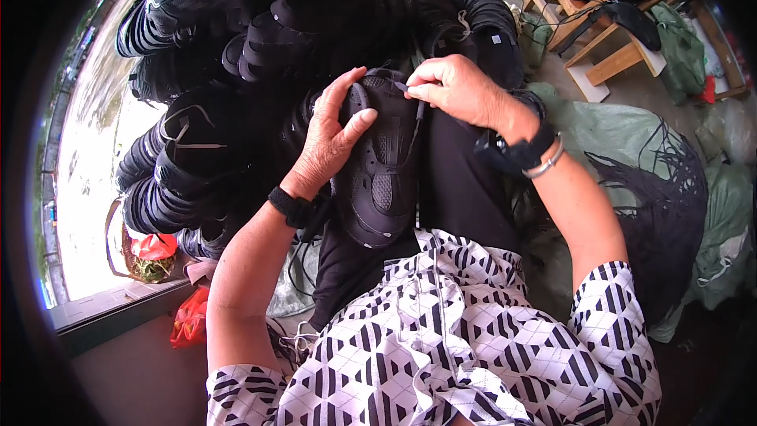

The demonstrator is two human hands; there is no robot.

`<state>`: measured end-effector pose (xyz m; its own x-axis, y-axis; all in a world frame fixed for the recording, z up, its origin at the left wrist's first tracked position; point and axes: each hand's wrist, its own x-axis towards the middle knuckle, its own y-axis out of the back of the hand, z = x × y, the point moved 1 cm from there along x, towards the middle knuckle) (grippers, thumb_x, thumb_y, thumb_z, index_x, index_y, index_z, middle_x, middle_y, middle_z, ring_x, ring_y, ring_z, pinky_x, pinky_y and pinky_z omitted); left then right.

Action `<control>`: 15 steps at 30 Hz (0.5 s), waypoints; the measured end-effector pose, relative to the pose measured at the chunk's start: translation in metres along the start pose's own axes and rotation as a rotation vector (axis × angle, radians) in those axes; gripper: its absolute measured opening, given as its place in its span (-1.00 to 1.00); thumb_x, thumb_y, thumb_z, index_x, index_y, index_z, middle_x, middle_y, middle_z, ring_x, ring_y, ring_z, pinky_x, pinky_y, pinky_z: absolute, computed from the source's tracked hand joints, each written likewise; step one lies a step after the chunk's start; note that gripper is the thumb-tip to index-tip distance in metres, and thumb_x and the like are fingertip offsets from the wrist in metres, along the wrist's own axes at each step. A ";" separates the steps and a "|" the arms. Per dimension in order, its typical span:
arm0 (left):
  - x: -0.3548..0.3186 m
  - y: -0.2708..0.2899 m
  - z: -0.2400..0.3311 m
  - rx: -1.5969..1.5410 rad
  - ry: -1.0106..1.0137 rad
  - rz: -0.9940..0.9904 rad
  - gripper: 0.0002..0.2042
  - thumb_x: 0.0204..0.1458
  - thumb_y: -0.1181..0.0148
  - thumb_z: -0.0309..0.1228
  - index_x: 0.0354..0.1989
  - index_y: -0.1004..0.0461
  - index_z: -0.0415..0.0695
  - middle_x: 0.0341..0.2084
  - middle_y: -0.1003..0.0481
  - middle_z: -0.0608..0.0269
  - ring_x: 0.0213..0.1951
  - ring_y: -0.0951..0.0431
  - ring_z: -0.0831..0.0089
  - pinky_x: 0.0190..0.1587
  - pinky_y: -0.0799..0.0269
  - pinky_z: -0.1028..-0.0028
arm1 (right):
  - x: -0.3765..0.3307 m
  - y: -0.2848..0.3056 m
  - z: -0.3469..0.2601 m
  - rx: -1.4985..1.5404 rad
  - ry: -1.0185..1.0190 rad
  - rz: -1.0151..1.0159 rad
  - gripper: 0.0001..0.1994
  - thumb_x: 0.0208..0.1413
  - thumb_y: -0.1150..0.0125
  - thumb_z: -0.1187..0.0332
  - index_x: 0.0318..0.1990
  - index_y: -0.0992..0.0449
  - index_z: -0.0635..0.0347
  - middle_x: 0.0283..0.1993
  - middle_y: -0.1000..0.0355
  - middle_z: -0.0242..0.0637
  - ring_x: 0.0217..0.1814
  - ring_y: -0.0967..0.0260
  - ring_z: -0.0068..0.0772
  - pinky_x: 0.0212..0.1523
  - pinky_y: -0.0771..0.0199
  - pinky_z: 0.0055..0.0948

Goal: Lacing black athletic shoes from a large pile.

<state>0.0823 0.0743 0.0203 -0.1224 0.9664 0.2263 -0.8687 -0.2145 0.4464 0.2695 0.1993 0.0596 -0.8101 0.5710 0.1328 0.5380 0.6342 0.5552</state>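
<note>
Person was seated, black shoe upper (378,181) lying sole-side down on the lap, over black trousers (453,189), toe end pointing toward the body.

Left hand (331,138) was curled round the upper's left edge near the heel end: thumb laid across the top, fingers wrapped over the rim. Closed grip on the upper. Black wristband (290,207) on that wrist.

Right hand (457,91) was at the upper's far end, thumb and forefinger pinched shut on a thin black lace (415,122) that ran down from the fingertips along the upper's right side. Other fingers folded in. Black watch (516,154) and a silver bangle (550,162) on that wrist.

Both forearms came out of a black-and-white geometric patterned shirt (441,347).

Ahead of the knees and to the left: big stacks of identical black shoe uppers (197,166), nested in rows, filling the top-left of the view. To the right, beside the thigh: green woven sack (623,130) with a tangled bundle of black laces (670,213) spilling over it. Wooden stool (607,39) at the top right, a dark upper resting on it. Lower left, on the floor: red plastic bag (189,319), and a small basket (146,264) with another red bag in it.
</note>
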 end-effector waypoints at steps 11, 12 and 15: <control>-0.009 0.000 -0.002 -0.056 -0.049 -0.002 -0.47 0.10 -0.08 -0.20 0.22 -0.17 -0.12 0.15 -0.22 0.06 0.23 -0.14 0.19 0.27 0.02 0.30 | -0.083 -0.038 -0.034 -0.027 -0.163 0.080 -0.89 0.03 -0.22 0.43 -0.31 -0.56 0.25 -0.41 -0.53 -0.24 -0.35 -0.49 -0.52 -0.32 -0.43 -0.58; -0.011 -0.001 0.004 0.033 -0.107 0.007 -0.47 0.09 -0.10 -0.21 0.21 -0.18 -0.13 0.14 -0.23 0.06 0.23 -0.14 0.19 0.26 0.01 0.30 | -0.083 -0.041 -0.034 -0.070 -0.157 0.079 -0.89 0.02 -0.23 0.42 -0.31 -0.57 0.23 -0.40 -0.52 -0.21 -0.35 -0.51 -0.44 -0.32 -0.44 -0.58; -0.013 -0.005 0.008 -0.001 -0.109 0.021 -0.48 0.07 -0.12 -0.26 0.20 -0.19 -0.14 0.12 -0.24 0.05 0.21 -0.17 0.20 0.24 -0.03 0.32 | -0.084 -0.047 -0.030 -0.166 -0.100 0.153 -0.93 -0.03 -0.24 0.46 -0.36 -0.55 0.22 -0.43 -0.48 -0.22 -0.38 -0.49 -0.28 -0.37 -0.43 -0.50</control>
<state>0.0921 0.0614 0.0217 -0.0879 0.9405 0.3281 -0.8670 -0.2344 0.4398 0.3052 0.1064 0.0473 -0.6902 0.7082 0.1484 0.6007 0.4465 0.6631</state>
